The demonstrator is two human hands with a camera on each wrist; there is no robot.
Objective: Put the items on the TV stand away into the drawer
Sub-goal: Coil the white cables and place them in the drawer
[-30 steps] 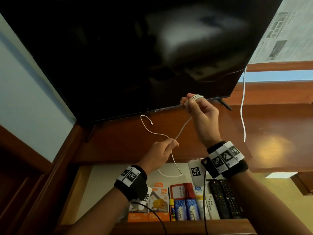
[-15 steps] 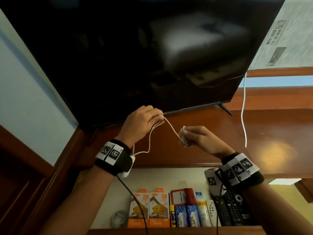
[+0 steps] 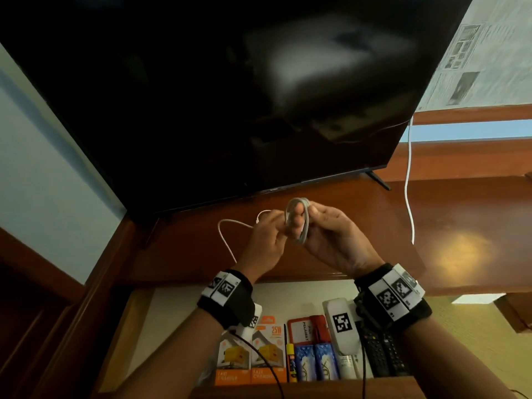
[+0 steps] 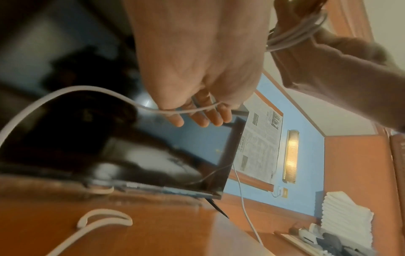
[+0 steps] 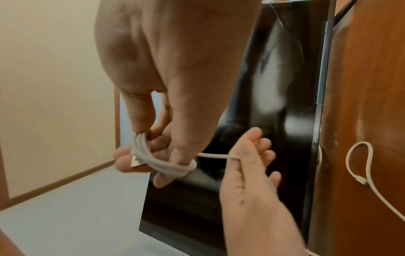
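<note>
A white charging cable is wound in a coil [image 3: 299,220] round the fingers of my right hand [image 3: 325,226], held above the wooden TV stand [image 3: 446,231]. My left hand [image 3: 270,237] is right beside it and pinches the loose strand [image 5: 217,156] that leads into the coil [image 5: 153,161]. The free tail [image 3: 226,234] arcs out to the left and drops to the stand, where its small connector end [image 5: 361,181] lies. In the left wrist view the strand [image 4: 186,110] runs across my curled left fingers. Below my wrists the drawer [image 3: 178,312] stands open.
A large black TV [image 3: 230,96] fills the back of the stand. A separate white cord [image 3: 407,182] hangs down at its right edge. The drawer holds orange charger boxes [image 3: 250,358], a red card holder [image 3: 305,331], blue packets, a white device [image 3: 341,326] and black remotes [image 3: 383,355].
The hands have come close together in front of the TV. The left hand has brought the strand round the right fingers, so the coil is thicker and the loose tail is shorter.
</note>
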